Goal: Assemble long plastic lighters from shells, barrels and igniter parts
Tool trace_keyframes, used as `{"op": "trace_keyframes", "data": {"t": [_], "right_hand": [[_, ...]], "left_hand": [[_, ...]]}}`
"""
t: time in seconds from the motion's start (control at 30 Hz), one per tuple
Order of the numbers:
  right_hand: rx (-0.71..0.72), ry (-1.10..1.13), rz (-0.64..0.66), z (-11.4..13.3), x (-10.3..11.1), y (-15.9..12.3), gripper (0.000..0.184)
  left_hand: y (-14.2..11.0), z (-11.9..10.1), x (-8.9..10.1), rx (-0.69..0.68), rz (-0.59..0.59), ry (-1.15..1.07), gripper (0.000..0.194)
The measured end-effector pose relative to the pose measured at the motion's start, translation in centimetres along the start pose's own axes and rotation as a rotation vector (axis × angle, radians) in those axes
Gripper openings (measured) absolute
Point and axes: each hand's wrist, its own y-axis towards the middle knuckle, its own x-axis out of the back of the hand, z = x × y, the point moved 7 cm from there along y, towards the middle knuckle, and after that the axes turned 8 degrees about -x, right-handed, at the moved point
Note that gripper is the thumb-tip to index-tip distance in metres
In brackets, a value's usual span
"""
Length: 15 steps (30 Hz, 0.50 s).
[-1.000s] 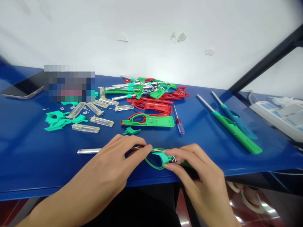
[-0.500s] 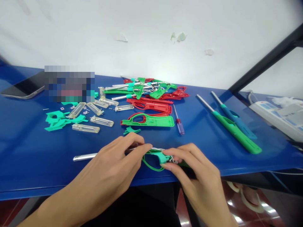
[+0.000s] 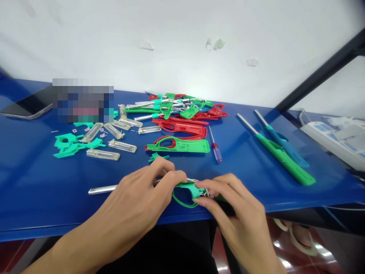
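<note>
Between both hands lies a partly assembled lighter (image 3: 184,202) with a green shell half and a long metal tube (image 3: 102,189) jutting out to the left. My left hand (image 3: 142,190) is closed round the lighter where tube and shell meet, its thumb and forefinger at the upper edge by the white wires (image 3: 193,180). With thumb and fingertips, my right hand (image 3: 238,207) pinches the teal trigger (image 3: 195,191), which sits at the shell's finger loop. White wire ends show beside the trigger. The lighter's handle is mostly hidden under my right hand.
Behind the hands are green (image 3: 188,145) and red shell halves (image 3: 182,128), a screwdriver (image 3: 216,152) and a pile of lighter parts. Clear fuel tanks (image 3: 103,154) and teal triggers (image 3: 70,144) lie left. Two whole lighters (image 3: 285,160) lie right; a phone (image 3: 31,102) is far left.
The tube end has shifted slightly left and down, with the lighter tilting a little. My left thumb has moved slightly right along the upper edge. Both hands keep their hold.
</note>
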Motion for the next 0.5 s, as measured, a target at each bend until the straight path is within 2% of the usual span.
{"op": "trace_keyframes", "data": {"t": [0.5], "right_hand": [[0.011,-0.063,0.015,0.54,-0.08,-0.27,0.013]], "left_hand": [[-0.12,-0.23,0.17,-0.019,-0.033,0.004,0.035]]}}
